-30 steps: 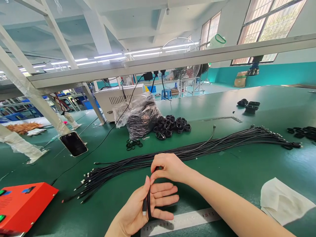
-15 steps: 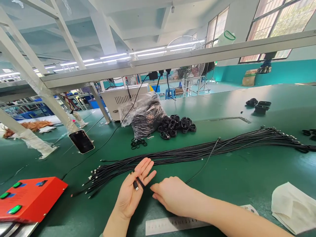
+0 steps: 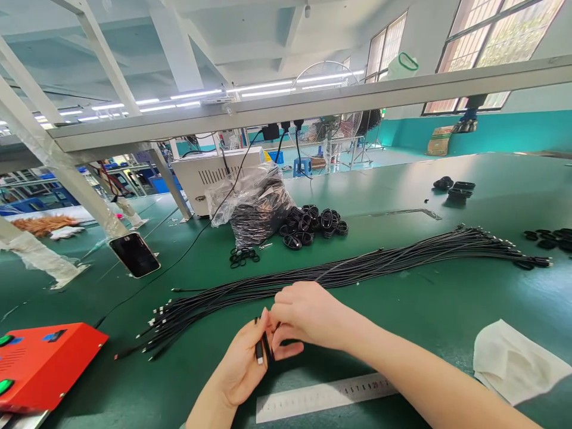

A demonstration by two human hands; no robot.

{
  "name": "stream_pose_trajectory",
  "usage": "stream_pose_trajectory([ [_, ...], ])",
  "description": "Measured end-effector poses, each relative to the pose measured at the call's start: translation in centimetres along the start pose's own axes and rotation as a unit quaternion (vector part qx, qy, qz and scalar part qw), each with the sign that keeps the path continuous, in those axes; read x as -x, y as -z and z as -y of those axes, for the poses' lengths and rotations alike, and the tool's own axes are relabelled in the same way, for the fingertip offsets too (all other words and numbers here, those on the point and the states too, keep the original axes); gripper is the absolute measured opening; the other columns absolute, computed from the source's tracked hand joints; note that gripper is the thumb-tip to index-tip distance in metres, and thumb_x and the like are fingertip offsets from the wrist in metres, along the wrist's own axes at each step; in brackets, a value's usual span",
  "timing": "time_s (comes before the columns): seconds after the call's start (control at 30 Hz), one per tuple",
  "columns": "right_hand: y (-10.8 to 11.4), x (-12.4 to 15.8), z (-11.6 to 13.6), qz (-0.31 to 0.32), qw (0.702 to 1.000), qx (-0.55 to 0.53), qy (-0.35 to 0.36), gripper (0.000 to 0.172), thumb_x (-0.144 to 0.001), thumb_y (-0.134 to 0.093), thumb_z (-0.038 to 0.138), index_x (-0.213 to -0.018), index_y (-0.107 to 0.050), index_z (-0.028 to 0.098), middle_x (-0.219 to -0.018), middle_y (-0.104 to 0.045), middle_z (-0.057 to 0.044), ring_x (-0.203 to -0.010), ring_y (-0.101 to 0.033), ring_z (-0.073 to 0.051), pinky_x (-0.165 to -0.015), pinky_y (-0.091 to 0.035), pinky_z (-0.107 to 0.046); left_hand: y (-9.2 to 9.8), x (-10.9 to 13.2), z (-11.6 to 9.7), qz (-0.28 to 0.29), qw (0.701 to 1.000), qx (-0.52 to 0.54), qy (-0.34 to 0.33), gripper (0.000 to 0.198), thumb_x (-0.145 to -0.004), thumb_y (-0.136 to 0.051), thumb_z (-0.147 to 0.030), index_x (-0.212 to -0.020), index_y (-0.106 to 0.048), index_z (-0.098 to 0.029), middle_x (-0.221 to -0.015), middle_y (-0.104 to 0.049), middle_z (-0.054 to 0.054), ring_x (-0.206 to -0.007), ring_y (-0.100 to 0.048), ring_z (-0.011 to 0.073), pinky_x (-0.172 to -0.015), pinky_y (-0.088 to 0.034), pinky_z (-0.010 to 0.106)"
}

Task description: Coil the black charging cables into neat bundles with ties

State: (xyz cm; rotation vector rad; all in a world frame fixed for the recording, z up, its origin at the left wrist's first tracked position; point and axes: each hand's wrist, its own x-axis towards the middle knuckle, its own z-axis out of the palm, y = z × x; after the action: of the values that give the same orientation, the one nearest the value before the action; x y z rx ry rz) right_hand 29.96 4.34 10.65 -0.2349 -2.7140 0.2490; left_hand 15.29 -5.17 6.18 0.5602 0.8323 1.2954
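Note:
My left hand (image 3: 243,360), palm turned up, is closed on a black USB cable (image 3: 260,351). Its metal-tipped plug points down across the fingers, and a short loop of cord lies beside it. My right hand (image 3: 306,316) is bent over the left fingertips, pinching the cord there; its own fingers partly hide the cord. Just beyond both hands a long bundle of straight black cables (image 3: 277,285) stretches across the green table (image 3: 402,316). Below them lies a steel ruler (image 3: 322,398).
Coiled black cables (image 3: 313,226) sit beside a plastic bag (image 3: 259,208). At left are a red box with green buttons (image 3: 58,363) and a phone (image 3: 134,255) against a post. A white cloth-like piece (image 3: 513,360) lies at right, below more black coils (image 3: 547,238).
My right hand has moved up and left to meet the left fingers. The left fingers, spread before, have curled in around the cable. The view has shifted slightly.

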Motion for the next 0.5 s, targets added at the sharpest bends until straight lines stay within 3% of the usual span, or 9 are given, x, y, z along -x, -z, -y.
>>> stream_pose_trajectory([
  [0.17, -0.2, -0.1, -2.7, -0.042, 0.990, -0.123, -0.063, 0.006, -0.081, -0.071, 0.024, -0.078, -0.068, 0.019, -0.082, -0.066, 0.000, -0.075, -0.059, -0.013, -0.066, -0.041, -0.022, -1.4, 0.8, 0.2, 0.094, 0.989, -0.020, 0.110, 0.055, -0.097, -0.032, -0.044, -0.116, -0.065, -0.006, -0.133, -0.059, 0.021, -0.123, -0.054, 0.0367, -0.081, -0.059, 0.043],
  [0.27, -0.9, -0.1, -3.6, -0.036, 0.980, -0.169, -0.094, 0.011, -0.085, -0.066, 0.030, -0.081, -0.071, 0.021, -0.085, -0.068, -0.001, -0.080, -0.061, -0.014, -0.069, -0.043, -0.022, -1.2, 1.0, -0.2, 0.115, 0.988, -0.006, 0.104, 0.057, -0.098, -0.027, -0.043, -0.120, -0.063, -0.004, -0.133, -0.058, 0.021, -0.120, -0.056, 0.0347, -0.080, -0.060, 0.038],
  [0.37, -1.7, 0.0, -3.6, -0.006, 0.979, -0.162, -0.122, 0.018, -0.092, -0.054, 0.026, -0.094, -0.072, 0.022, -0.093, -0.071, -0.002, -0.086, -0.064, -0.016, -0.073, -0.044, -0.024, -0.1, 0.9, -1.3, 0.112, 0.993, 0.033, 0.024, 0.050, -0.100, -0.026, -0.036, -0.125, -0.061, -0.010, -0.134, -0.057, 0.016, -0.120, -0.057, 0.0311, -0.087, -0.057, 0.038],
  [0.5, -2.4, 0.4, -2.2, 0.076, 0.978, -0.109, -0.160, 0.028, -0.095, -0.048, 0.030, -0.118, -0.064, 0.028, -0.108, -0.072, -0.003, -0.092, -0.067, -0.021, -0.074, -0.046, -0.028, 2.1, 0.6, -3.3, 0.097, 0.978, 0.104, -0.151, 0.051, -0.100, -0.022, -0.035, -0.135, -0.050, -0.010, -0.143, -0.047, 0.015, -0.133, -0.041, 0.0295, -0.102, -0.047, 0.041],
])
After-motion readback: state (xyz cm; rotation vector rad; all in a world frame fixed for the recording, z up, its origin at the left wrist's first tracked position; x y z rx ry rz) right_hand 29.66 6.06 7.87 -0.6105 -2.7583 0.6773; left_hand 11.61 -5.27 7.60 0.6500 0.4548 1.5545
